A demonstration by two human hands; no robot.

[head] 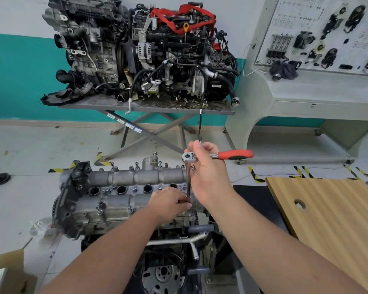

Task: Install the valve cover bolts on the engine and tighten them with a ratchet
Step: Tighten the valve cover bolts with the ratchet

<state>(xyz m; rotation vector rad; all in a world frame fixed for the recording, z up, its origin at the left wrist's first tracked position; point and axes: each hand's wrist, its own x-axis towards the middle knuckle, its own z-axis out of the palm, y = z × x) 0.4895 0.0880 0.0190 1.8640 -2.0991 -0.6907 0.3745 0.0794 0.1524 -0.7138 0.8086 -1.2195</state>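
Left hand pinching extension base over valve cover, right hand gripping ratchet head above.

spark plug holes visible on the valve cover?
4, in a row along the middle of the valve cover: at and. The last sits beside the ratchet extension; the left hand may hide more.

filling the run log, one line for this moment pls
right hand holds ratchet | left hand steadies extension tip | valve cover bolt, right end
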